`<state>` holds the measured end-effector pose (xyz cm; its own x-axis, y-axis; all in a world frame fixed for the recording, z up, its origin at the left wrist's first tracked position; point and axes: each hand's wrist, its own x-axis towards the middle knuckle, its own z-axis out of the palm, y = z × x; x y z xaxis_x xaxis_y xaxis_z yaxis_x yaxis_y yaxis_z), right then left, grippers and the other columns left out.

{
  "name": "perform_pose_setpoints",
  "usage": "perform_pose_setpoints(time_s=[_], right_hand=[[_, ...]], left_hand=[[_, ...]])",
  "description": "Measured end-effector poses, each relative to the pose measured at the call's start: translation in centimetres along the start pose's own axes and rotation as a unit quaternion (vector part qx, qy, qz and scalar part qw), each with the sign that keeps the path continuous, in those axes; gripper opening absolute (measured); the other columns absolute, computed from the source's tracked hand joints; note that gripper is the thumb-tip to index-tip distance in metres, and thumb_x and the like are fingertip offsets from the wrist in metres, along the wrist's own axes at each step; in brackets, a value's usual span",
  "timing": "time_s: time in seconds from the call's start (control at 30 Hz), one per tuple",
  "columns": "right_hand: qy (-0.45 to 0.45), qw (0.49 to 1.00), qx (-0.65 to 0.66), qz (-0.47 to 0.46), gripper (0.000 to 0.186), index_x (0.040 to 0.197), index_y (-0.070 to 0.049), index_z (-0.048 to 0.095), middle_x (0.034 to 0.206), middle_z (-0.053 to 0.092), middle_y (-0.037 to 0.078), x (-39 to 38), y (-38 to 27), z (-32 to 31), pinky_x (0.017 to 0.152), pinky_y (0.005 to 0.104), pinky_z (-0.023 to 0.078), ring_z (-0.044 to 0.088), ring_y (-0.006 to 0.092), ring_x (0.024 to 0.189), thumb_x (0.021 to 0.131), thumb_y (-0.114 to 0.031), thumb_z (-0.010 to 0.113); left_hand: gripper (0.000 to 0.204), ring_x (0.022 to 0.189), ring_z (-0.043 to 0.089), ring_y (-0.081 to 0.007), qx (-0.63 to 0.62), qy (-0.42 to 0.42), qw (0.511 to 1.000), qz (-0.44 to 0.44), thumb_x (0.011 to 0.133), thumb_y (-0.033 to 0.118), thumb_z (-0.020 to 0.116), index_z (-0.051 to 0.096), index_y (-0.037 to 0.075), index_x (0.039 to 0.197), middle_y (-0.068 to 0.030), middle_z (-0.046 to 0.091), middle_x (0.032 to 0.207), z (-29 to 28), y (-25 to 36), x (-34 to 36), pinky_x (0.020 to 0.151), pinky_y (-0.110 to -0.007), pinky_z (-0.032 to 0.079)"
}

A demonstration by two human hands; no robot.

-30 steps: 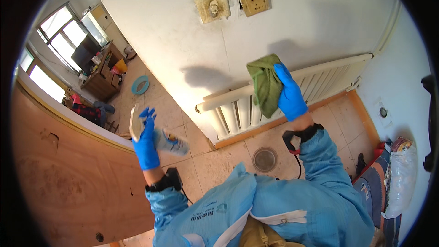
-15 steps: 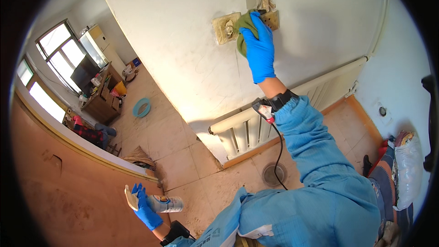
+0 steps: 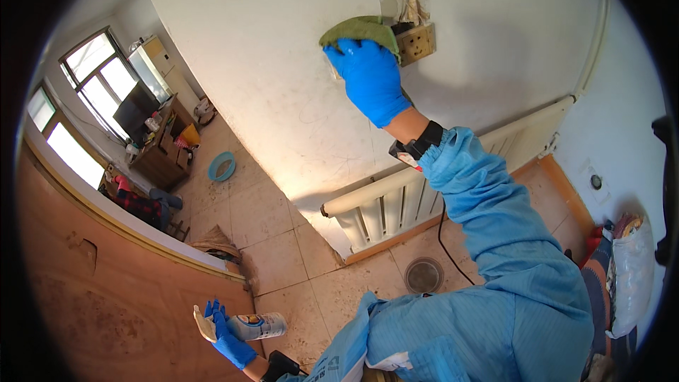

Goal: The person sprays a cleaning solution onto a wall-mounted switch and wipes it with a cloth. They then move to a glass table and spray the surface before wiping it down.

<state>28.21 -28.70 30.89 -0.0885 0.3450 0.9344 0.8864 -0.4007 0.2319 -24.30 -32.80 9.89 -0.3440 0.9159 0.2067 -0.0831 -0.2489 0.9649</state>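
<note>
My right hand [image 3: 369, 83], in a blue glove, grips a folded green cloth [image 3: 357, 27] against the white wall [image 3: 247, 42]. The cloth and glove largely cover a yellowed wall plate. Just right of them are a grimy yellowed socket [image 3: 417, 44] and loose wiring [image 3: 417, 9]. Low at the left, my gloved left hand [image 3: 230, 343] is closed on a pale spray can [image 3: 260, 325] and a flat cream-coloured piece [image 3: 204, 325] that I cannot make out further.
A radiator [image 3: 378, 212] runs below, near a floor drain [image 3: 424, 273]. Left are a wooden door [image 3: 106, 290] and a room with a cabinet [image 3: 159, 159], blue basin [image 3: 221, 157] and red plaid clothing [image 3: 138, 206]. Bagged bedding [image 3: 629, 276] lies right.
My right hand and cloth rose from the radiator to the wall fittings, then shifted slightly left over the plate. My left hand dropped lower, still holding the can.
</note>
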Motion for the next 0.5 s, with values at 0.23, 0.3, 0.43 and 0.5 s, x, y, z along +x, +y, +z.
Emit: perform_pose_setpoints(time_s=[0.23, 0.3, 0.43, 0.5], right_hand=[[-0.018, 0.993, 0.117, 0.013, 0.038, 0.120, -0.014, 0.068, 0.120, 0.059, 0.007, -4.7, -0.2, 0.9, 0.083, 0.0408, 0.052, 0.056, 0.0310, 0.106, 0.084, -0.003, 0.061], [-0.016, 0.992, 0.121, 0.014, 0.038, 0.119, -0.013, 0.069, 0.116, 0.061, 0.008, -5.7, 0.0, 1.0, 0.082, 0.0400, 0.052, 0.058, 0.0306, 0.104, 0.084, -0.001, 0.060], [-0.034, 0.972, 0.219, 0.076, 0.038, 0.119, -0.012, 0.070, 0.106, 0.063, 0.010, -6.7, 0.8, 0.4, 0.078, 0.0387, 0.053, 0.062, 0.0302, 0.095, 0.083, 0.000, 0.062], [-0.051, 0.973, 0.205, 0.094, 0.036, 0.118, -0.014, 0.070, 0.107, 0.064, 0.009, -6.6, 1.5, -0.4, 0.079, 0.0399, 0.053, 0.062, 0.0310, 0.094, 0.084, -0.002, 0.061]], left_hand=[[0.043, 0.117, 0.059, -0.0291, 0.046, -0.019, 0.998, -0.034, 0.099, 0.009, 0.052, 0.047, -0.005, 0.139, -0.0214, 0.059, 0.129, 1.7, 0.6, 0.2, 0.099, -0.037, 0.046], [0.042, 0.117, 0.059, -0.0285, 0.049, -0.040, 0.998, -0.031, 0.100, 0.010, 0.052, 0.048, -0.005, 0.138, -0.0207, 0.059, 0.129, 1.5, 0.4, 0.3, 0.098, -0.037, 0.046], [0.041, 0.114, 0.060, -0.0275, 0.057, -0.034, 0.997, -0.027, 0.100, 0.010, 0.052, 0.049, -0.005, 0.137, -0.0203, 0.060, 0.128, 0.8, 0.0, 0.2, 0.097, -0.037, 0.047], [0.040, 0.113, 0.060, -0.0270, 0.073, -0.050, 0.996, -0.014, 0.099, 0.009, 0.052, 0.049, -0.005, 0.137, -0.0204, 0.061, 0.127, 0.5, 0.0, 0.5, 0.097, -0.037, 0.047]])
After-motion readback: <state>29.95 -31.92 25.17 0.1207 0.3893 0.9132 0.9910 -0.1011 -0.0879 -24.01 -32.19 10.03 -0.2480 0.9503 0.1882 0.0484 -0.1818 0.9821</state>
